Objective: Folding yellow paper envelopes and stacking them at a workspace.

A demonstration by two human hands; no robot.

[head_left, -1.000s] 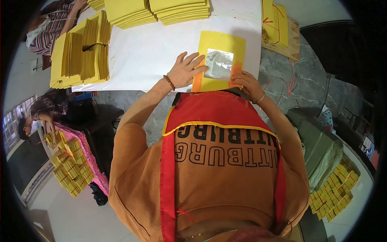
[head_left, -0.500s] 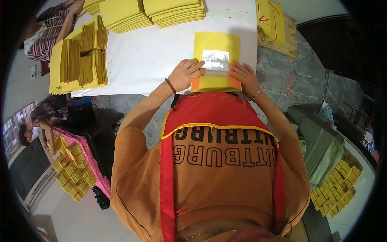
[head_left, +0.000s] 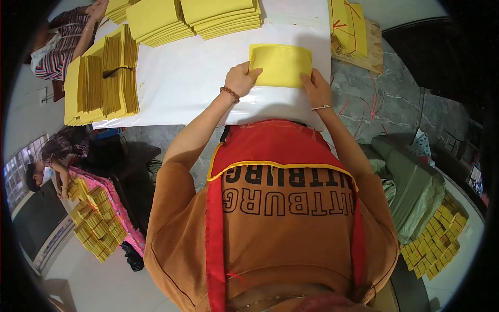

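A folded yellow paper sheet (head_left: 281, 64) lies on the white table top (head_left: 197, 78). My left hand (head_left: 240, 78) grips its left edge, with a bead bracelet on the wrist. On the sheet's lower right corner my right hand (head_left: 315, 86) presses down, a thin bangle on that wrist. Only plain yellow shows on the sheet. My orange shirt and red apron fill the lower part of the view.
Stacks of yellow paper (head_left: 195, 15) lie at the table's far edge, more stacks (head_left: 101, 83) at its left, and another pile (head_left: 349, 26) at the right. A person in a striped top (head_left: 60, 39) sits far left. Another person (head_left: 62, 156) works by yellow bundles (head_left: 96, 229). Green sacks (head_left: 416, 187) lie right.
The yellow sheet with a silver foil square showing has been folded over; now only plain yellow shows. Both hands moved up with it along the sheet's edges.
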